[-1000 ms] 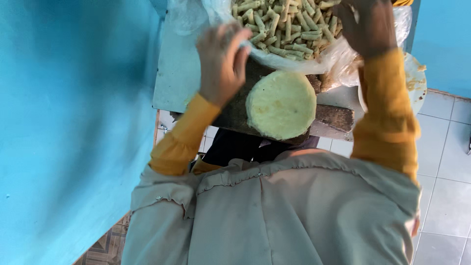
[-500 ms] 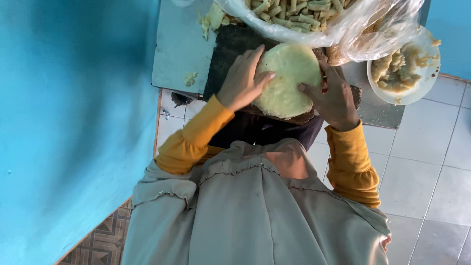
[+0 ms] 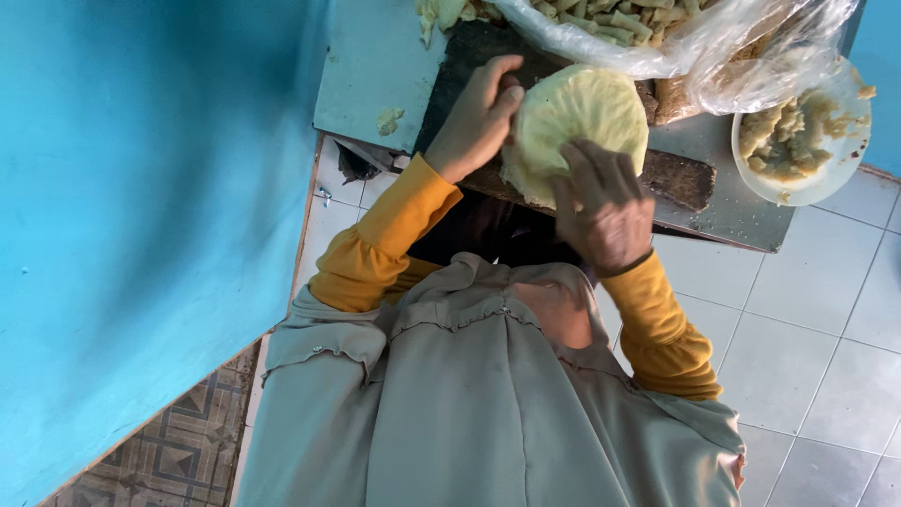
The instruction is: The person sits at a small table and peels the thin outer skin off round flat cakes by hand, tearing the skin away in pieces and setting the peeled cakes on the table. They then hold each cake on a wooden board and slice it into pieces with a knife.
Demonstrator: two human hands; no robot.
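A round, pale yellow flat disc of dough (image 3: 582, 108) lies on a dark wooden board (image 3: 680, 178) at the table's near edge. My left hand (image 3: 477, 120) grips the disc's left rim with curled fingers. The fingers of my right hand (image 3: 601, 202) lie spread flat over the disc's near part. Both arms are in orange sleeves (image 3: 662, 329).
A clear plastic bag (image 3: 657, 38) of several small pale rolls lies behind the board. A white plate (image 3: 807, 141) with lumpy pale filling sits at the right. The grey table top (image 3: 375, 66) meets a turquoise wall (image 3: 141, 207) on the left. White floor tiles (image 3: 817, 347) lie below.
My right hand has come down from the plastic bag onto the disc. My left hand has shifted to the disc's left rim.
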